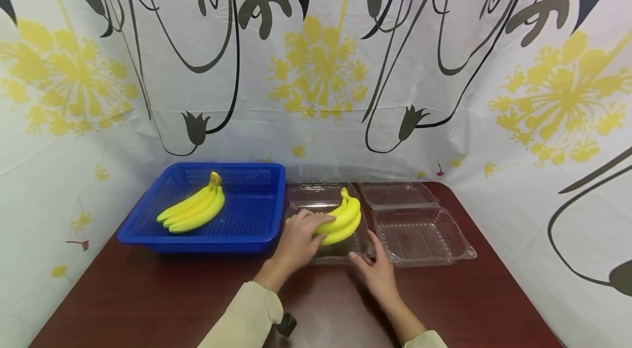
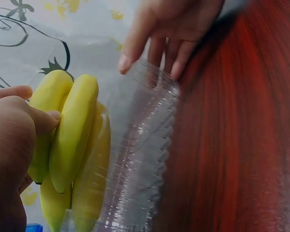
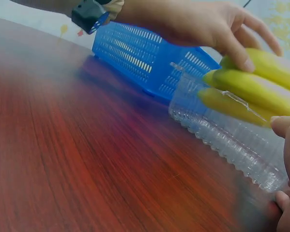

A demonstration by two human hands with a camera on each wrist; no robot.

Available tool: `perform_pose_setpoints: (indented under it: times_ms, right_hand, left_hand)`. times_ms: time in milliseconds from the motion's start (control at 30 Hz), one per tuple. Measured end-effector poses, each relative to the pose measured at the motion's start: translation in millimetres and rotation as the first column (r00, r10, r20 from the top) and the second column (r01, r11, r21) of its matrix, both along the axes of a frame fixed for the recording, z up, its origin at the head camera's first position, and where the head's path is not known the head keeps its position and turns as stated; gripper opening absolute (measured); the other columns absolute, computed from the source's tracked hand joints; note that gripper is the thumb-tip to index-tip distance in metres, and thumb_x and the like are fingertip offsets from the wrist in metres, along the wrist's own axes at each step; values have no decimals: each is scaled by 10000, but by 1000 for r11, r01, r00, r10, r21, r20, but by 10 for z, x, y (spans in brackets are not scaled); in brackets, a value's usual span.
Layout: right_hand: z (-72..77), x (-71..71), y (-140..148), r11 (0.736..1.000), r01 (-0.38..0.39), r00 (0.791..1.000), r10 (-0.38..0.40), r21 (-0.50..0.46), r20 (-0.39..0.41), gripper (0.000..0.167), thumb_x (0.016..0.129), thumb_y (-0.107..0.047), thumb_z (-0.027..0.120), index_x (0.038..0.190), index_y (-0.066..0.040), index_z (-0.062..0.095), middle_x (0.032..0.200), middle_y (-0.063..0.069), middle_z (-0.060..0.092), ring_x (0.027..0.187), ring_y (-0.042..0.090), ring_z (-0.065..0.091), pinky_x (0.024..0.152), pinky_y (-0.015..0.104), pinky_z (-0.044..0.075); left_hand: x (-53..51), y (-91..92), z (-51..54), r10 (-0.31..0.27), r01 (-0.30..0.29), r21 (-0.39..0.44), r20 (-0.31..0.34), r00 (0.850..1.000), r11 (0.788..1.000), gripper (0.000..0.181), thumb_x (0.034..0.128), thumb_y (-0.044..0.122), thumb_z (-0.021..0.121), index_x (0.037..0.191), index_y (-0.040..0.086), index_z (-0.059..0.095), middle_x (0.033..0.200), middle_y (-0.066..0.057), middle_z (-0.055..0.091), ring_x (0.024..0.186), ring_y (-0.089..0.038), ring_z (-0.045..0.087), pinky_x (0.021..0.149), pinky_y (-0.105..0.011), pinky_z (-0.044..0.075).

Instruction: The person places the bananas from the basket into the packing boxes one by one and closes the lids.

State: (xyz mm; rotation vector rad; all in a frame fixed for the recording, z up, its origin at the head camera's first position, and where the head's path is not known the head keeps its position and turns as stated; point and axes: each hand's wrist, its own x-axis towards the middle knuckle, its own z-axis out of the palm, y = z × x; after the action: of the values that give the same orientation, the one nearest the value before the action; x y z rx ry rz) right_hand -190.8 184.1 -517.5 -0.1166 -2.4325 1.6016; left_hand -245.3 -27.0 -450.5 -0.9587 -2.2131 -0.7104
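My left hand (image 1: 298, 241) grips a yellow bunch of bananas (image 1: 344, 222) over the left clear plastic clamshell container (image 1: 328, 260). In the left wrist view the thumb lies against the bananas (image 2: 74, 130), and their lower part shows through the clear wall (image 2: 135, 159). Whether the bunch touches the container floor I cannot tell. At that container's near right corner is my right hand (image 1: 379, 271), thumb and fingers extended and apart. In the right wrist view its thumb (image 3: 282, 126) is by the rim, with fingertips (image 3: 282, 199) lower down outside.
A blue basket (image 1: 207, 246) stands on the left, with another bunch of bananas (image 1: 195, 208) lying in it. To the right lies a second clear container (image 1: 422, 235) with its lid folded back. Behind the dark red table (image 1: 163, 293) hangs a patterned curtain (image 1: 326, 145).
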Motion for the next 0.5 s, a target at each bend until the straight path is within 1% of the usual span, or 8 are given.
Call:
perform_pose_setpoints:
  times_ms: [167, 300, 400, 500]
  right_hand:
    - [7, -3, -8, 1000, -2, 1000, 2, -4, -1, 759, 880, -276, 737, 1510, -160, 331, 1528, 187, 319, 1176, 406, 548, 908, 468, 495]
    - [6, -1, -8, 1000, -15, 1000, 15, -11, 3, 777, 877, -314, 737, 1513, -152, 322, 1525, 186, 326, 1187, 386, 547, 920, 456, 490]
    - [4, 3, -3, 1000, -25, 1000, 25, -6, 2, 780, 885, -331, 726, 1519, -153, 309, 1531, 186, 314, 1190, 394, 543, 919, 469, 489]
    - [4, 6, 1, 1000, -31, 1000, 31, 0, -1, 779, 892, -338, 716, 1524, -153, 300, 1537, 186, 300, 1203, 406, 527, 920, 483, 486]
  left_hand:
    - [12, 1, -57, 12, -10, -63, 42, 999, 998, 447, 780, 60, 782, 1189, 222, 705, 1126, 78, 690, 929, -129, 551, 780, -320, 476]
    - [24, -7, -98, 13, -5, -86, 91, 996, 996, 445, 791, 65, 776, 1199, 225, 700, 1129, 76, 689, 930, -125, 554, 779, -331, 484]
    - [26, -21, -127, 17, -5, -109, 114, 993, 994, 456, 789, 60, 779, 1203, 232, 697, 1134, 81, 687, 934, -121, 558, 777, -328, 491]
    - [25, -34, -125, 18, 0, -138, 131, 991, 990, 456, 801, 70, 779, 1214, 242, 690, 1141, 85, 684, 945, -125, 561, 786, -331, 493]
